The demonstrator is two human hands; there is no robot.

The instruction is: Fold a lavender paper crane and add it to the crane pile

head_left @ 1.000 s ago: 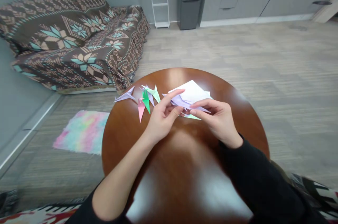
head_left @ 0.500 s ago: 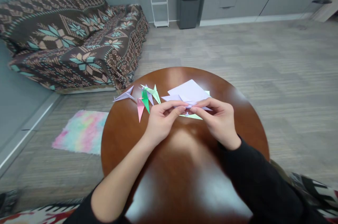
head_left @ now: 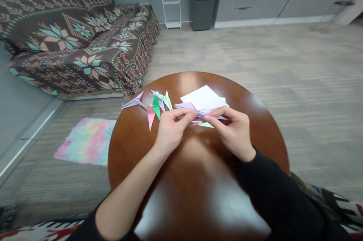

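Note:
Between my two hands is a folded piece of lilac origami paper [head_left: 185, 106], its pointed end sticking out to the left above my fingers. My left hand [head_left: 175, 126] pinches it between thumb and forefinger. From the other side my right hand [head_left: 234, 129] pinches it the same way; the hands are a short gap apart. Just behind lies a stack of pale square paper [head_left: 205, 96], with light green sheets showing at its edges. My fingers hide part of the folds.
Left of my hands lie several folded paper cranes: a lilac one [head_left: 135, 101], a pink one [head_left: 151, 117], a green one [head_left: 155, 106] and a pale green one [head_left: 166, 100]. All rest on a round brown table [head_left: 195, 180]. A patterned sofa [head_left: 85, 40] stands beyond, at left.
My fingertips have shifted slightly on the lilac paper, and the gap between the hands is a little wider. The cranes and the stack stay where they were.

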